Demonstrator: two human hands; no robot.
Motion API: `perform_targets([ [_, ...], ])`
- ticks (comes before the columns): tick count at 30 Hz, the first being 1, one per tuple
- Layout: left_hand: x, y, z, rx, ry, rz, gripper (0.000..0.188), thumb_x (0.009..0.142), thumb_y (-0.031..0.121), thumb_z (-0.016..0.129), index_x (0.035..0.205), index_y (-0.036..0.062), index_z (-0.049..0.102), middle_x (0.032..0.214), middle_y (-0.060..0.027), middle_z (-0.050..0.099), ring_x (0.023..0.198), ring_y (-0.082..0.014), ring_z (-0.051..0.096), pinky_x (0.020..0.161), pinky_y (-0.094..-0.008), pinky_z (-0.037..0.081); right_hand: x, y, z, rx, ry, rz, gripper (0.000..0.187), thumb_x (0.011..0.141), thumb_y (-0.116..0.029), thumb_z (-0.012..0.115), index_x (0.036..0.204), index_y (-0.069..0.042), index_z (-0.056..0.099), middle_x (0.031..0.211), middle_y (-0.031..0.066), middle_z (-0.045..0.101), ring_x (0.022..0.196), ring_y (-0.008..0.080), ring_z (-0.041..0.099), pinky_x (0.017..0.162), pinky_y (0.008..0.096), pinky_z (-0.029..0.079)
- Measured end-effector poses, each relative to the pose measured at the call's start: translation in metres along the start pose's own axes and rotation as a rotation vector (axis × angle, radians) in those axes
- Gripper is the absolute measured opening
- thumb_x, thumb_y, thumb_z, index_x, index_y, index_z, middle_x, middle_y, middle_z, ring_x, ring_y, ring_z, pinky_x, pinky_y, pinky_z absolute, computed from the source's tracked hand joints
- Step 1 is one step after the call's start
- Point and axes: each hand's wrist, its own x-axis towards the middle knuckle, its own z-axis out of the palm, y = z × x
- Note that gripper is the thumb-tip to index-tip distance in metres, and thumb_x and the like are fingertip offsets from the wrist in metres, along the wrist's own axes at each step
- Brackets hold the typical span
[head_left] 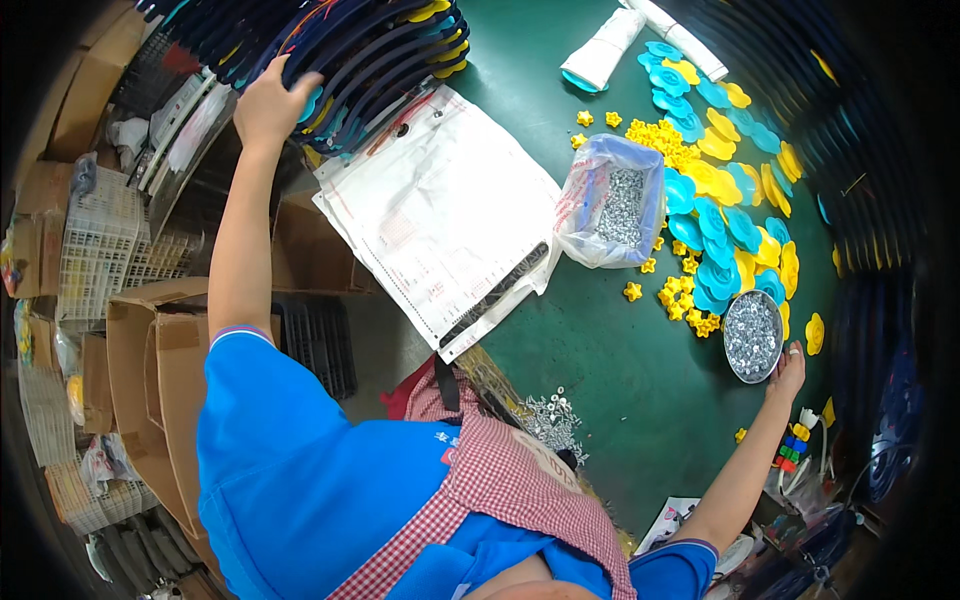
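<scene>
My left hand [268, 108] reaches to the far left, against a stack of dark blue curved plastic strips [360, 60] with yellow and turquoise parts on them. Its thumb and index finger are spread apart at the stack's near edge. My right hand [788, 372] is stretched out to the right, close against the lower right rim of a round metal bowl [753, 337] filled with small silvery hardware. Its fingers point away from me, and whether they grip anything is too small to make out. Turquoise [717, 245] and yellow [713, 182] flower-shaped plastic pieces lie beyond the bowl.
A blue plastic-lined bin [652, 200] of metal hardware stands mid-table, among small yellow stars [660, 140]. White printed sacking [440, 200] covers the table's left edge. Loose hardware [553, 420] lies near my apron. More dark strips [870, 200] line the right side; cardboard boxes [180, 400] stand left.
</scene>
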Motion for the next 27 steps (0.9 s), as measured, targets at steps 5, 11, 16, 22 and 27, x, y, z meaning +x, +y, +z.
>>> perform_targets([
  [5, 0.016, -0.002, 0.005, 0.166, -0.108, -0.095, 0.051, 0.085, 0.039, 0.071, 0.13, 0.0186, 0.058, 0.099, -0.0168, 0.073, 0.09, -0.036, 0.071, 0.077, -0.045, 0.057, 0.01, 0.002, 0.0, 0.011, -0.09, 0.0, 0.046, 0.096, -0.021, 0.059, 0.138, -0.004, 0.053, 0.13, 0.0106, 0.06, 0.119, 0.0216, 0.057, 0.099, 0.034, 0.046],
  [11, 0.033, -0.012, 0.025, 0.211, -0.068, -0.125, 0.039, 0.092, 0.038, 0.061, 0.126, 0.0195, 0.06, 0.094, -0.0176, 0.073, 0.09, -0.0371, 0.07, 0.076, -0.0466, 0.056, 0.013, 0.006, 0.007, 0.039, -0.095, 0.02, 0.047, 0.096, -0.021, 0.059, 0.138, -0.002, 0.052, 0.125, 0.0109, 0.062, 0.113, 0.0211, 0.06, 0.095, 0.0337, 0.049],
  [16, 0.007, -0.022, 0.003, 0.111, -0.077, -0.016, 0.036, 0.092, 0.041, 0.06, 0.122, 0.0209, 0.063, 0.09, -0.0194, 0.071, 0.087, -0.0381, 0.069, 0.073, -0.0472, 0.055, 0.025, 0.019, 0.019, 0.088, -0.001, -0.056, 0.066, 0.088, -0.008, 0.068, 0.145, 0.005, 0.038, 0.123, 0.021, 0.06, 0.104, 0.0275, 0.064, 0.086, 0.0341, 0.054],
  [22, -0.005, 0.102, -0.027, 0.074, 0.398, 0.414, 0.044, 0.085, 0.034, 0.072, 0.123, 0.0121, 0.065, 0.129, -0.0108, 0.061, 0.115, -0.03, 0.059, 0.093, -0.0423, 0.048, 0.06, 0.021, 0.012, -0.015, 0.035, -0.085, 0.025, 0.078, -0.002, 0.071, 0.102, 0.004, 0.073, 0.081, 0.0087, 0.069, 0.065, 0.0173, 0.063, 0.06, 0.0304, 0.051],
  [27, -0.052, 0.308, -0.002, -0.661, -0.196, 1.001, 0.036, 0.085, 0.019, 0.07, 0.121, 0.013, 0.068, 0.131, -0.0128, 0.061, 0.119, -0.0323, 0.058, 0.098, -0.0438, 0.047, 0.014, -0.013, 0.057, -0.764, 0.156, -0.361, 0.073, 0.077, -0.043, 0.077, 0.133, -0.001, 0.057, 0.117, 0.017, 0.07, 0.108, 0.031, 0.066, 0.097, 0.0389, 0.047],
])
